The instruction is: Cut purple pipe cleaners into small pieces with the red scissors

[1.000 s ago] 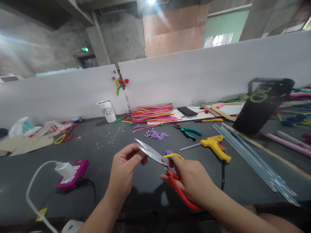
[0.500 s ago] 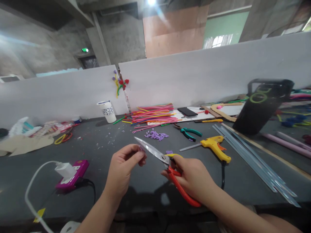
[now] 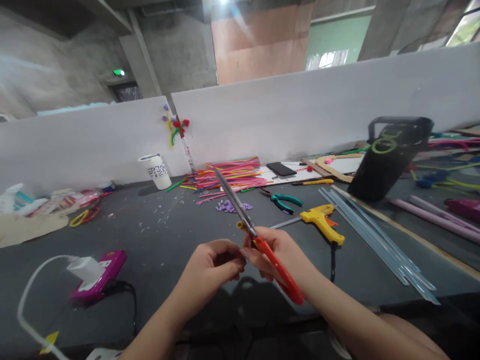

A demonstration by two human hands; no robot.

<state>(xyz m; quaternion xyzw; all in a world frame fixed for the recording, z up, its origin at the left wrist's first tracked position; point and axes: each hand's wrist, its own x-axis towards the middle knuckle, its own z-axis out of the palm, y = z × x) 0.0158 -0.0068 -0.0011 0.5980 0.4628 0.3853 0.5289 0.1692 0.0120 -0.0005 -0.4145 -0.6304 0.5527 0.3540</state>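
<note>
1. One left hand (image 3: 221,261) is curled above the worktop (image 3: 161,277), toward its near edge; whether it grasps something, I cannot tell. Its fingertips should best be kept clear of the scissors (image 3: 267,251).
2. These are above the worktop, long axis slanting: tips toward far edge and leftward.
3. The right hand (image 3: 291,254) grasps their red handle.

Glare from overhead lamp (image 3: 224,2), soft shadow beneath hands (image 3: 213,266), blurry stretched edges.
</note>
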